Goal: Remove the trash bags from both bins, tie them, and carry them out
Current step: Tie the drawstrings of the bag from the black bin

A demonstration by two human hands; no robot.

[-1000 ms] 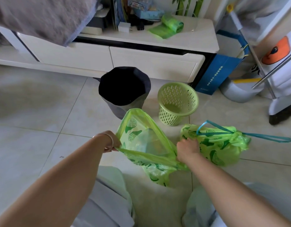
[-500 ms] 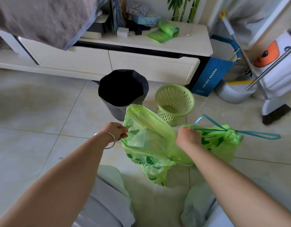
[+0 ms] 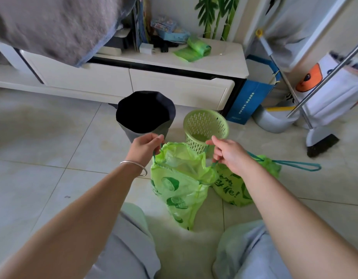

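While the knees and both forearms run off the bottom edge, the left hand and right hand each pinch a teal drawstring, largely hidden in the grip, at either side of the open green trash bag standing on the tiled floor. Just right, behind the right wrist, the second green bag lies cinched, its drawstring loop trailing across the tiles. Beyond stand the black-lined bin and green slotted basket, unlined, before a white cabinet carrying a bag roll; a grey blanket hides the cabinet's left end.
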